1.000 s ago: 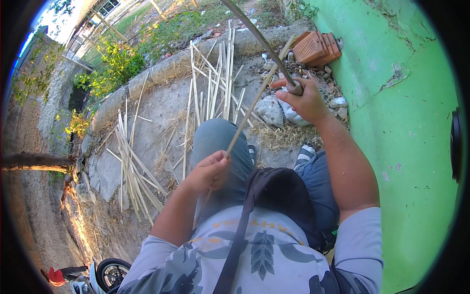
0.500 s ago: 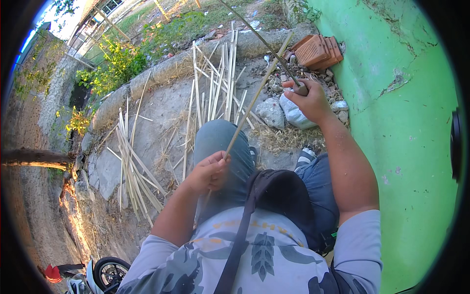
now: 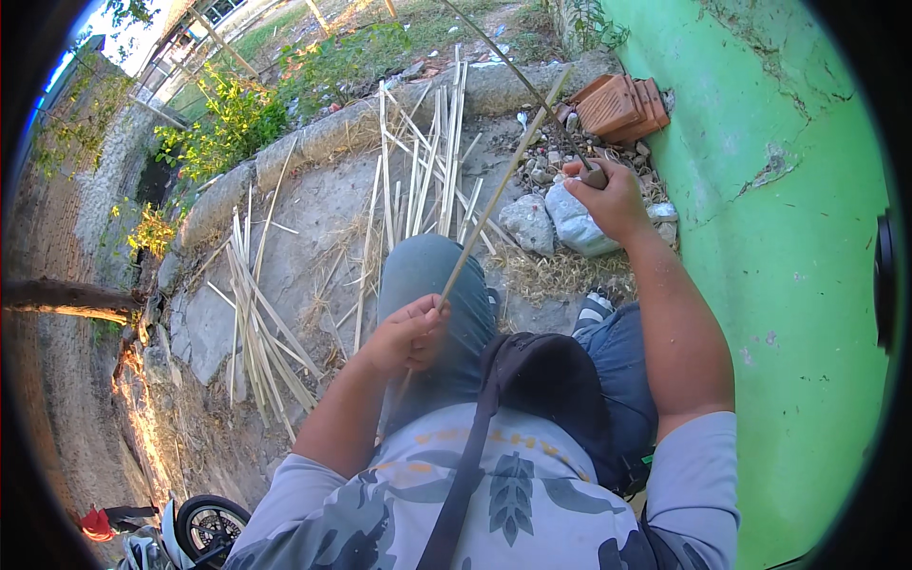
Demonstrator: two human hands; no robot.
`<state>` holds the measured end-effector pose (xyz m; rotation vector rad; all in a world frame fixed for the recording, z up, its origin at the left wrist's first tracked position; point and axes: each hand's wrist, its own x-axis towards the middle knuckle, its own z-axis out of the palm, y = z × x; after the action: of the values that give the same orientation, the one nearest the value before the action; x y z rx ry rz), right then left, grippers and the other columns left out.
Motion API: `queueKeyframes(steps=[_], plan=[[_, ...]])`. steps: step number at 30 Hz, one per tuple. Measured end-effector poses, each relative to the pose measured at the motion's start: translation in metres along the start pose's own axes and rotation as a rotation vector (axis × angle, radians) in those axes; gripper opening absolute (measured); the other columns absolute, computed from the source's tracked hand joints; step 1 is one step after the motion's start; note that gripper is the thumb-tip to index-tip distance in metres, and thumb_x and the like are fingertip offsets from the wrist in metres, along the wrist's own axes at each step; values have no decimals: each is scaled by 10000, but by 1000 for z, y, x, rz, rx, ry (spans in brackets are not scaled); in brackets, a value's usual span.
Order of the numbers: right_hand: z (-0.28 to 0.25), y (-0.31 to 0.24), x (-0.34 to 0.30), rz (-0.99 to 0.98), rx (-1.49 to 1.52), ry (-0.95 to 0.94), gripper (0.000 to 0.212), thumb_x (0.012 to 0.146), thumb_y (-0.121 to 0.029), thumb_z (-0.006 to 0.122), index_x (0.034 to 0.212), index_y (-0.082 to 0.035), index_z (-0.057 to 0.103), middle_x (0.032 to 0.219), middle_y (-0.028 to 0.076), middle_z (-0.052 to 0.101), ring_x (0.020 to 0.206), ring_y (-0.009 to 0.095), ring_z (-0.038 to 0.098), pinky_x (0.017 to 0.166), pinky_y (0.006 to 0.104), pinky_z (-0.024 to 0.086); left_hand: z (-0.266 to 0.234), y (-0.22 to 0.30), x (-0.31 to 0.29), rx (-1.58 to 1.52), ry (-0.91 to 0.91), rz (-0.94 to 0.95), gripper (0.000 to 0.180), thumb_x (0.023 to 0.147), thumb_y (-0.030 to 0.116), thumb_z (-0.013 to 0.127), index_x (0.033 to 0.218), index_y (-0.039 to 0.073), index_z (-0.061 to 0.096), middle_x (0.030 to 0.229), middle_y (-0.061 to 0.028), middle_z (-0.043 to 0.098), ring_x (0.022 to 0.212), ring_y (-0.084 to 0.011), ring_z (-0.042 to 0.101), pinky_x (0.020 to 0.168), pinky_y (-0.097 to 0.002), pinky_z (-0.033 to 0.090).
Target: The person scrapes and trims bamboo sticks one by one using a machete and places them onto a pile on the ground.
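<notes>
Fingers of the person's left hand [image 3: 408,332] are curled and clamped around a long, thin, tan wooden stick [image 3: 496,204]. The stick slants up over the grey-blue trouser knee [image 3: 427,271], and its far end points toward a small stack of orange-brown clay blocks [image 3: 622,106]. A bit of the stick also pokes out below the hand.

The right hand [image 3: 616,204] is closed around the short brown handle [image 3: 594,178] of a tool with a long, thin, dark blade [image 3: 532,92]. The blade points up and to the left. It crosses the stick in this view, but I cannot tell if they touch.

Near the right hand are a rough grey rock [image 3: 527,224] and a big whitish lump [image 3: 578,226]. More pale, thin wooden strips [image 3: 261,334] lie in two messy bunches on the grey ground [image 3: 323,204]. A bright green wall [image 3: 788,285] stands on the right. A black cloth bag [image 3: 556,380] rests on the lap.
</notes>
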<state>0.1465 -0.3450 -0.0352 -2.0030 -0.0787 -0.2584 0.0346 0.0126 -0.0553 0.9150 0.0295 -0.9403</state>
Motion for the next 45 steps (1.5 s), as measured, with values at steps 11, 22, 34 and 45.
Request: queueKeyframes(steps=[11,22,34,45], plan=[[-1,-8,-5,-160,-182,6,240,822,-232,783,935,-31,714,794,125,690,722,247,663,677,360,514,-1,-1,-1,6,22,-10,252,1020,371,574,1125,157,491,646,57,350,452,-35,263,380,-210,213],[9,-24,-11,-399,-542,-132,210,729,-186,768,884,-80,674,762,147,672,711,373,668,647,454,520,-1,-1,-1,-9,15,-22,249,1020,370,575,1087,142,501,656,59,362,466,-34,274,389,-205,221],[7,-22,-11,-462,-605,-145,149,761,-222,696,872,-126,671,751,133,681,718,353,683,656,472,536,-1,-1,-1,-18,11,-42,247,1021,376,574,1080,147,505,667,56,363,484,-39,277,399,-208,219],[7,-29,-11,-462,-633,-146,153,759,-221,702,857,-110,662,754,132,678,720,360,679,660,477,531,1,-1,-1,-19,20,-38,216,1034,344,552,1081,139,506,675,51,368,493,-45,285,409,-209,229]])
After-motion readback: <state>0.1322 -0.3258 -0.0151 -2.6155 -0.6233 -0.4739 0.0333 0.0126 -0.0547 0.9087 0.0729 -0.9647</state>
